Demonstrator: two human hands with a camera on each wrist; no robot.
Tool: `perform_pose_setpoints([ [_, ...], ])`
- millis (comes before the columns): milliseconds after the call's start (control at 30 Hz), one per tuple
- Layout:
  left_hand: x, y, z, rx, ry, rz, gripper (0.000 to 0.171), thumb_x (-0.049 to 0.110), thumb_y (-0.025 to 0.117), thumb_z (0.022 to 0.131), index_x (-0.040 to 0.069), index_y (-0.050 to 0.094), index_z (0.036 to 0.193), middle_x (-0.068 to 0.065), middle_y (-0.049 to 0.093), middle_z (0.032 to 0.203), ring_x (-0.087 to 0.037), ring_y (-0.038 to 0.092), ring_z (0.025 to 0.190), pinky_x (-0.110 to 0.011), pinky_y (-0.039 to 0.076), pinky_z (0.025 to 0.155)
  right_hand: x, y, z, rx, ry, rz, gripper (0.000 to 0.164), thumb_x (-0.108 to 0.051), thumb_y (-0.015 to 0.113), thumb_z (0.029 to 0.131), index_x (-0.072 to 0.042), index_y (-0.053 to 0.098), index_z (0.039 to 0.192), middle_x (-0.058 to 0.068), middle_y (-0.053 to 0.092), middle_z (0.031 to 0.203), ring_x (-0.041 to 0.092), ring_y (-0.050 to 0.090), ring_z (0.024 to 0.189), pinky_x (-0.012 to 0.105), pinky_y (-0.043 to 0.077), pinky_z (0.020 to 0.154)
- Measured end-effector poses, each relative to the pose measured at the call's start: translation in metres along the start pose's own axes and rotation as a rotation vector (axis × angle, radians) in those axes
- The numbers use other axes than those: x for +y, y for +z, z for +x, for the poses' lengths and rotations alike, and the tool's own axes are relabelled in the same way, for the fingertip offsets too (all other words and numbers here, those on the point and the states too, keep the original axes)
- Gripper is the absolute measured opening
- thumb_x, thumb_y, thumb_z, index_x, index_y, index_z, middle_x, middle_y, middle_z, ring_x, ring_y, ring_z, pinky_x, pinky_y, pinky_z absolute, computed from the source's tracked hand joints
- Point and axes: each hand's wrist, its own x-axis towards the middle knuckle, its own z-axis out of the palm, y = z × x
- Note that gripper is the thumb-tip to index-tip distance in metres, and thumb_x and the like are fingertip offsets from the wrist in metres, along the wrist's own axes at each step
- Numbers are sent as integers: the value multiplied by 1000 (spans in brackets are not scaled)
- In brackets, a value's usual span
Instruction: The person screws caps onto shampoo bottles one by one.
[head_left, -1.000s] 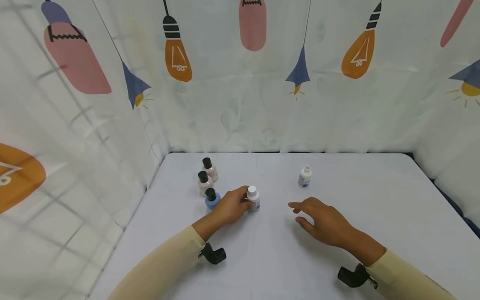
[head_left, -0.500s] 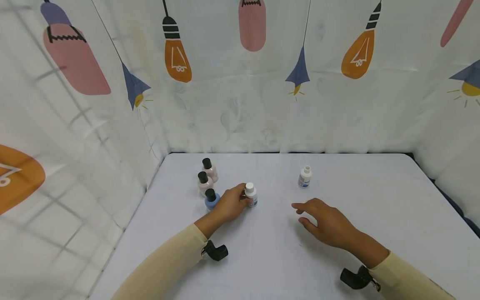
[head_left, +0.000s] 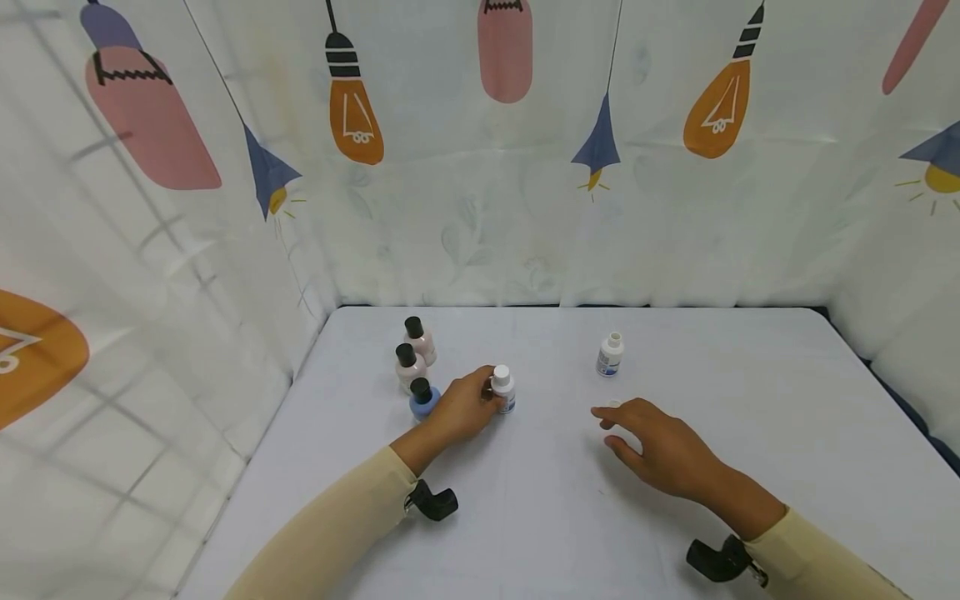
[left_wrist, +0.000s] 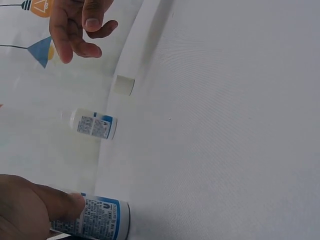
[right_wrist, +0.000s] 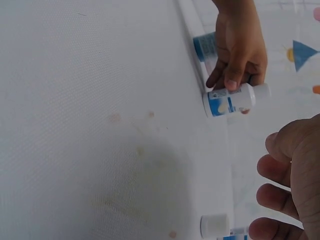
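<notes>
My left hand [head_left: 463, 407] grips a small white bottle [head_left: 504, 392] with a white cap and a blue-and-white label, thumb and fingers on its sides. The bottle is upright on the white table. My right hand [head_left: 663, 450] holds nothing; its fingers are loosely bent above the table. Close by its fingertips a loose white cap [left_wrist: 124, 85] stands on the table, mostly hidden behind the hand in the head view. Farther back is a second white bottle [head_left: 610, 355], upright, its neck uncapped.
Left of my left hand stand a blue bottle [head_left: 424, 400] and two pale pink bottles [head_left: 411, 369], all black-capped. A white curtain [head_left: 480, 208] printed with lamps hangs behind and beside the table [head_left: 750, 400]. A black wrist mount [head_left: 432, 502] is on each sleeve.
My left hand has shifted the capped bottle slightly left and back, then kept it there. The right hand has drifted a little right, uncovering part of the loose cap.
</notes>
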Motion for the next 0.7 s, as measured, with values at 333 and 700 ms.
perform_pose_setpoints([
  [333, 10, -7, 4, -27, -3, 33, 71, 24, 76, 95, 12, 40, 155, -14, 61, 139, -28, 61, 123, -45, 52, 97, 9, -1, -2, 15, 1, -14, 51, -13, 82, 88, -17, 64, 136, -8, 68, 107, 14, 67, 98, 27, 57, 71],
  [700, 31, -20, 17, -67, 115, 119, 69, 32, 77, 94, 25, 46, 155, -8, 55, 148, -27, 56, 130, -48, 47, 103, 13, -1, -4, 39, -9, -11, 52, -9, 84, 86, -17, 65, 134, -7, 69, 106, 14, 67, 94, 26, 56, 67],
])
